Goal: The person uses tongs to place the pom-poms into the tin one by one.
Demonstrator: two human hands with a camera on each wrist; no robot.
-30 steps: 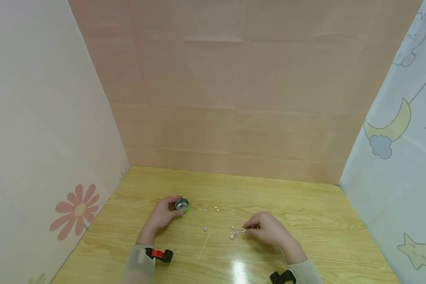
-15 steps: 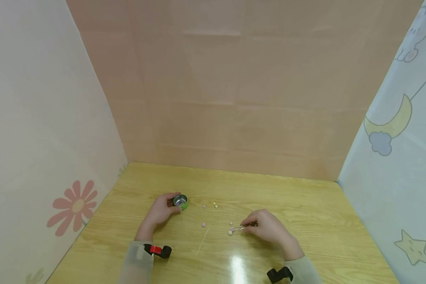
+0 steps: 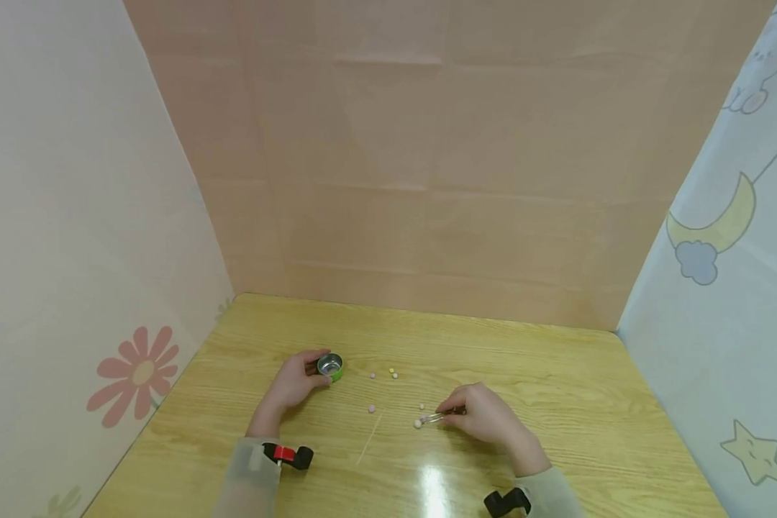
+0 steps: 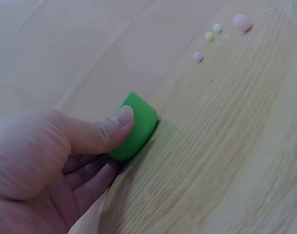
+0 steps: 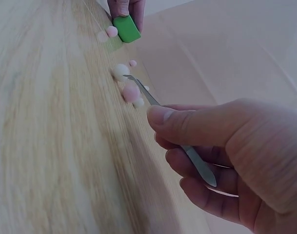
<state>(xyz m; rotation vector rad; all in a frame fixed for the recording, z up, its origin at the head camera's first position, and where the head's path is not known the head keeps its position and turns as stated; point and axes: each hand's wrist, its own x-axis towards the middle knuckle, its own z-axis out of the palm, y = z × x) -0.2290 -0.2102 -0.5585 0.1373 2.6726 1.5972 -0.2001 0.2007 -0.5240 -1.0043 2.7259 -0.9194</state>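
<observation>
My left hand [image 3: 293,381] grips a small round cup [image 3: 335,377], green outside and silvery inside, which stands on the table; its thumb lies on the green wall in the left wrist view. My right hand [image 3: 485,415] pinches metal tweezers [image 5: 201,167] between thumb and fingers. Their tips reach a larger white ball [image 5: 119,71] in the right wrist view; I cannot tell whether they clasp it. Right beside the tips sits a pink ball [image 5: 130,92], with a smaller pale ball [image 5: 138,103] close to it.
Between the hands lie a pink ball [image 3: 372,409] and, farther back, a small cluster with a yellow ball [image 4: 209,36], a whitish ball [image 4: 217,28] and a small pink ball [image 4: 198,57]. A thin pale line [image 3: 369,440] marks the wooden table [image 3: 524,367]. Patterned walls enclose it.
The tweezers and right hand have shifted slightly left, their tips now at the larger white ball. My left hand keeps its grip on the cup. The head view has tilted slightly.
</observation>
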